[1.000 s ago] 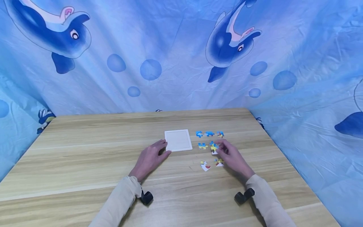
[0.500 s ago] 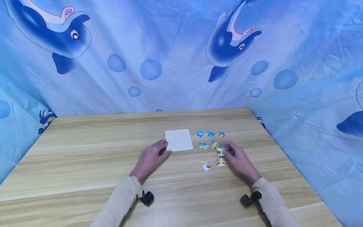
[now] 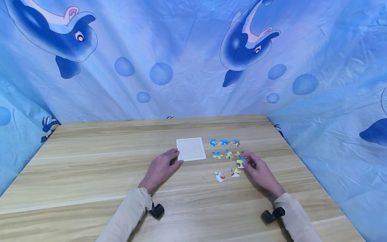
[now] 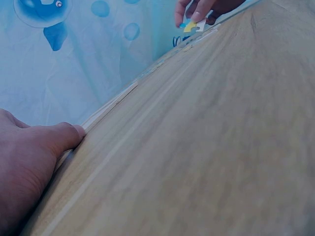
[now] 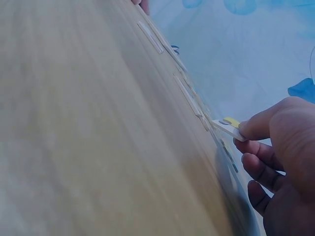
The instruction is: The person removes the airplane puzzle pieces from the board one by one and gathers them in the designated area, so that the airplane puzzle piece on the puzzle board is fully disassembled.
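Observation:
My right hand (image 3: 261,173) pinches a blue, yellow and white jigsaw piece (image 3: 240,163) between thumb and fingers. In the right wrist view that jigsaw piece (image 5: 227,129) is tilted and lifted off the table; the left wrist view shows it (image 4: 195,26) from afar. My left hand (image 3: 160,168) rests at the left side of a white square puzzle frame (image 3: 190,149), fingertips and thumb at its edge. Right of the frame lie loose jigsaw pieces: a blue row (image 3: 224,142) at the back, a yellow and blue one (image 3: 216,155) in the middle, and a white-edged pair in front.
A wooden table (image 3: 90,161) carries everything, reaching well to both sides. Behind it hangs a blue curtain (image 3: 187,94) printed with dolphins and bubbles. Black wrist cameras (image 3: 158,210) sit at both cuffs.
My right hand has moved to the right and slightly toward me with the pinched jigsaw piece, uncovering the middle-row pieces. My left hand stays at the frame.

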